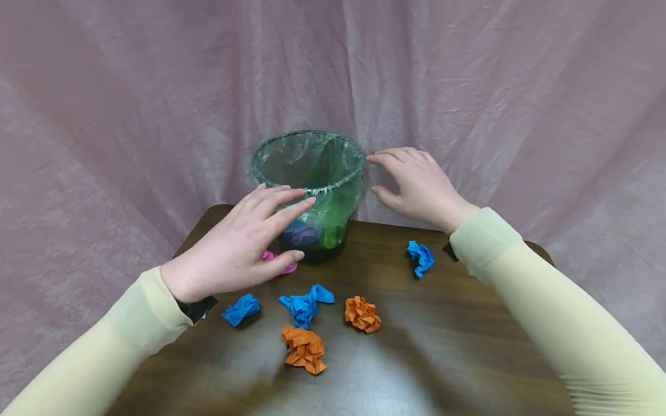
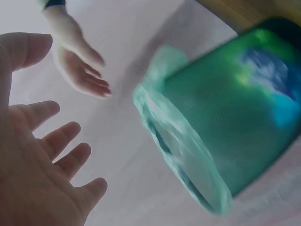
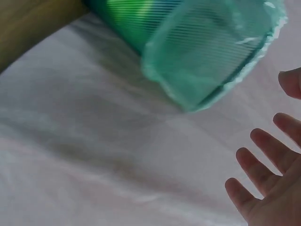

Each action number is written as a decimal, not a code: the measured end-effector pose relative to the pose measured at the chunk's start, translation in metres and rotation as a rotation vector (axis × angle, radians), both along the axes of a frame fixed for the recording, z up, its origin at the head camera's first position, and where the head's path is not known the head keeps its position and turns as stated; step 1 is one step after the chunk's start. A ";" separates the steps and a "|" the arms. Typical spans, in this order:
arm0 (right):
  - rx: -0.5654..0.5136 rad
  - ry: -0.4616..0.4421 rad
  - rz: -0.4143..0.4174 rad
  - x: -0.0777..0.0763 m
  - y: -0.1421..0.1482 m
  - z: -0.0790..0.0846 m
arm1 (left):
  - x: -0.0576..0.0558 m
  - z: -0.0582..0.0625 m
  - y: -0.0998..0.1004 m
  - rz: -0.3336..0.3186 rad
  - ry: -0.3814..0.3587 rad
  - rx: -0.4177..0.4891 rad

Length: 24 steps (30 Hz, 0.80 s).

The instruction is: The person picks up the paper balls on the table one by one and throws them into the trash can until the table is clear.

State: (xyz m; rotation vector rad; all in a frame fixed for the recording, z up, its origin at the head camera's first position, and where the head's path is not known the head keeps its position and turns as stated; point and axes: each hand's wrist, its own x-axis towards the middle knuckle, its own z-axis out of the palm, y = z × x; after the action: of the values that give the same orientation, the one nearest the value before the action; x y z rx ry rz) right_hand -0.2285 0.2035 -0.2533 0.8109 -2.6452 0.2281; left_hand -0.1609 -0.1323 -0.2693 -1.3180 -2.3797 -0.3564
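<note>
A round mesh wastebasket point(image 1: 354, 190) lined with a green translucent bag stands at the table's far edge. Purple and green shapes show through its lower wall. My left hand point(image 1: 234, 248), fingers spread, hovers in front of the basket's left side and covers part of it. To the right of the rim is my right hand point(image 1: 416, 182), its fingers extended and bent slightly. Both wrist views show the left palm point(image 2: 42, 146) and right palm point(image 3: 277, 183) holding nothing, apart from the bag's rim. Partly hidden under the left hand lies pink crumpled paper point(image 1: 291, 268).
Three blue crumpled papers lie on the brown table point(image 1: 468, 335): one at left point(image 1: 241, 309), one in the middle point(image 1: 304, 306), one at right point(image 1: 420, 258). Two orange crumpled papers, one nearer point(image 1: 304, 350) and one farther right point(image 1: 362, 315), lie in front. Pink curtain point(image 1: 442, 75) hangs behind.
</note>
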 end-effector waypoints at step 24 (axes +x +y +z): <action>0.025 -0.135 0.024 0.070 0.071 -0.113 | 0.013 -0.092 0.099 -0.199 -0.149 -0.383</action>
State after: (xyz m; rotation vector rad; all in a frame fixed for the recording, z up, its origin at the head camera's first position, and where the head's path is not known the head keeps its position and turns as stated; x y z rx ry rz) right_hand -0.1590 0.2742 -0.3664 0.8638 -2.7703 0.2659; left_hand -0.1479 -0.0335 -0.3608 -1.7616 -2.5335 -0.0528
